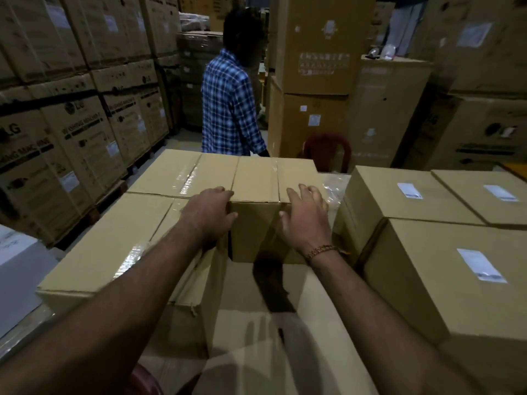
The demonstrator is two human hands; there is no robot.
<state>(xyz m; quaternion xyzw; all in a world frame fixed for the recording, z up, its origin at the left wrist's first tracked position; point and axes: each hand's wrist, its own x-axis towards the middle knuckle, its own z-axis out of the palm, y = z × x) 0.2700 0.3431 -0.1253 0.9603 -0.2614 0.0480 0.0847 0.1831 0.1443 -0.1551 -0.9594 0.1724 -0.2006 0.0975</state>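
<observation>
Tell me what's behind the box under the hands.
Behind the small taped brown cardboard box: a person in a blue checked shirt and a dark red plastic chair, lower parts hidden.

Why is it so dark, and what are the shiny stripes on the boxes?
Head view: the room light is dim and fades toward the corners; the shiny stripes are glare on clear tape across the carton tops; the left hand and right hand throw dark shadows on the cardboard below.
</observation>
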